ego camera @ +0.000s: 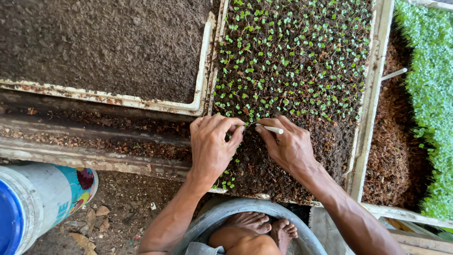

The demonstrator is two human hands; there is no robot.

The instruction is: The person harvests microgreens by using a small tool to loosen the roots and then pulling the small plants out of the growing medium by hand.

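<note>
My left hand (211,145) rests over the near edge of the seedling tray (371,89), fingertips pinched at the soil beside a tiny green seedling. Close on its right, my right hand (285,144) grips a thin white stick (272,129) whose tip points into the dark soil. The two hands nearly touch at the fingertips. Rows of small green seedlings (292,52) fill the far part of the tray. The near part is bare dark soil (264,174), apart from a few sprouts under my left wrist.
A white tray of plain soil (104,47) lies at the left. Another tray (396,160) on the right holds brown fibre, dense green sprouts (432,94) and a white stick (394,73). A white and blue bucket (33,208) stands lower left. My bare feet (259,226) rest in a grey basin (226,210).
</note>
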